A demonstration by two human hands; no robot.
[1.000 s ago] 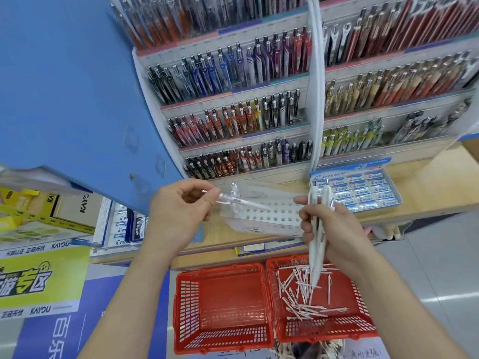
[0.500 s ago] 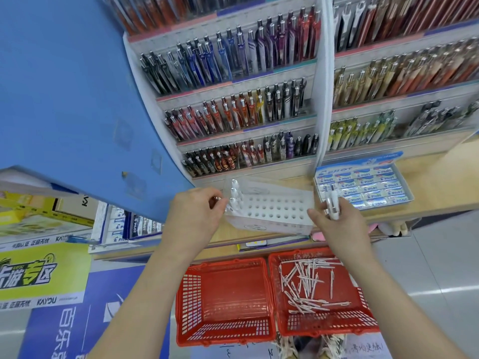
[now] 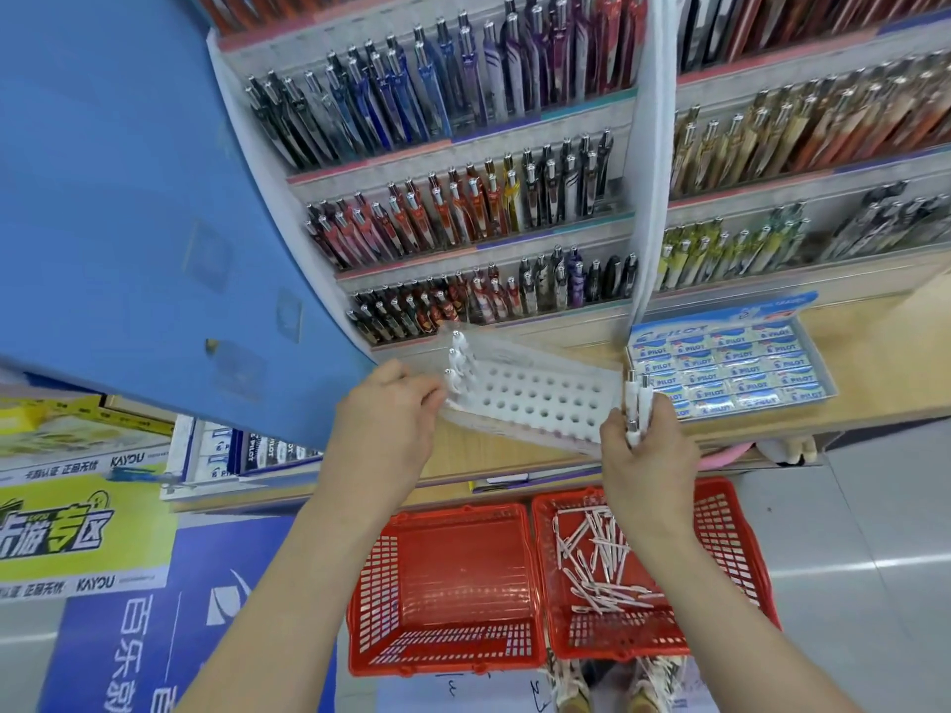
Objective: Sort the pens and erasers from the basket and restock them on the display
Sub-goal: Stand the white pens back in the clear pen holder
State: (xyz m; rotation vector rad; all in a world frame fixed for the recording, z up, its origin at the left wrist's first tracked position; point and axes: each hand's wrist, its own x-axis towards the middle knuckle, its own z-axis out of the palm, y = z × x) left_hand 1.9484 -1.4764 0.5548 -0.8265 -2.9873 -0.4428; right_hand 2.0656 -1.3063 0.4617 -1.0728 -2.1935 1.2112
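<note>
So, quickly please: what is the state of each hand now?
Left hand: fingers curled at the left end of the white pen holder; grip cannot be told.
Right hand: closed on a bunch of white pens.

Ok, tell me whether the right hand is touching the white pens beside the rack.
Touching. The head view shows the right hand gripping a bundle of white pens, their ends sticking up above it.
</note>
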